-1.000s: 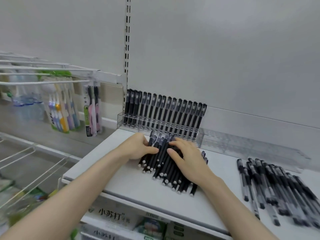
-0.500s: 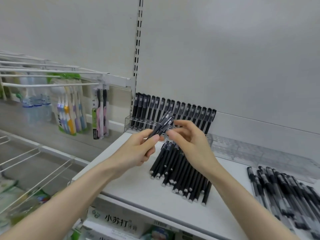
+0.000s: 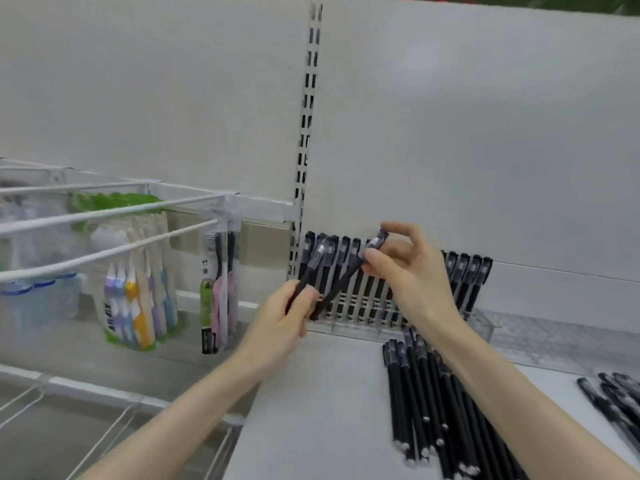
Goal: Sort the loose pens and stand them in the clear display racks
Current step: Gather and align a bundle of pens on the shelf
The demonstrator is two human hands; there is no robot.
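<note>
My left hand (image 3: 277,323) grips the lower ends of a few black pens (image 3: 317,268) just in front of the clear display rack (image 3: 481,327). My right hand (image 3: 408,271) pinches the cap end of one of these pens (image 3: 346,278), which slants between both hands. A row of black pens (image 3: 464,275) stands upright in the rack, partly hidden by my hands. A pile of loose black pens (image 3: 426,403) lies on the white shelf (image 3: 311,410) under my right forearm.
More loose pens with clear caps (image 3: 616,403) lie at the right edge. An empty clear rack section (image 3: 561,341) continues to the right. Packs of toothbrushes (image 3: 138,306) hang from white wire hooks (image 3: 104,216) on the left, with wire shelving below.
Both hands lifted from the loose pile with a few pens and rose toward the rack. My right hand now pinches one pen out of the left hand's bunch.
</note>
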